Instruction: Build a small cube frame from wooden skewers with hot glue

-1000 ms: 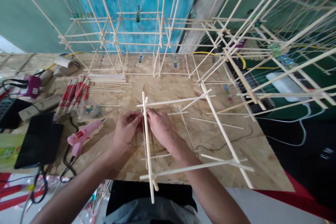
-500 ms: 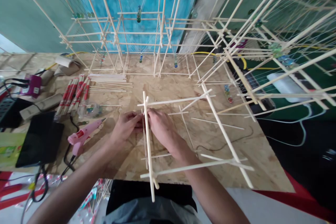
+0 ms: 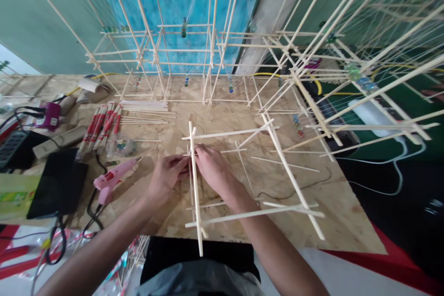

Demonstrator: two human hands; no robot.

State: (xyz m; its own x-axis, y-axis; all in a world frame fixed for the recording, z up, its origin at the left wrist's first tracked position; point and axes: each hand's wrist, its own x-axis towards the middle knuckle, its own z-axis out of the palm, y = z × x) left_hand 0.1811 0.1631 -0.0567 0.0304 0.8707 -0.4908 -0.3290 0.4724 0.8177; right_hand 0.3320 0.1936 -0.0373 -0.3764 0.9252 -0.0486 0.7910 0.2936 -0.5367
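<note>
An open box-shaped frame of thin wooden sticks [image 3: 284, 157] stands on the board in front of me. At its left side my left hand [image 3: 168, 171] is closed, thumb and fingers pinched on a thin stick low in the frame. Reaching through the frame, my right hand [image 3: 215, 169] has its fingers curled at the same corner, partly hidden behind the upper left stick [image 3: 195, 180]. The exact spot between the fingertips is hard to make out. Left of my hands a pink hot glue gun [image 3: 110, 178] lies on the board.
Loose sticks [image 3: 144, 113] and red-wrapped stick bundles [image 3: 102, 125] lie at the left, near a bag of marbles [image 3: 121, 145] and a black tablet-like slab [image 3: 57, 185]. A tall stick structure with threads and hanging marbles [image 3: 183, 27] spans the back and right. Cables run along the left.
The view has tilted and shifted slightly, so the background sits lower. Both hands stay at the same corner. A short stick end now shows by my left thumb.
</note>
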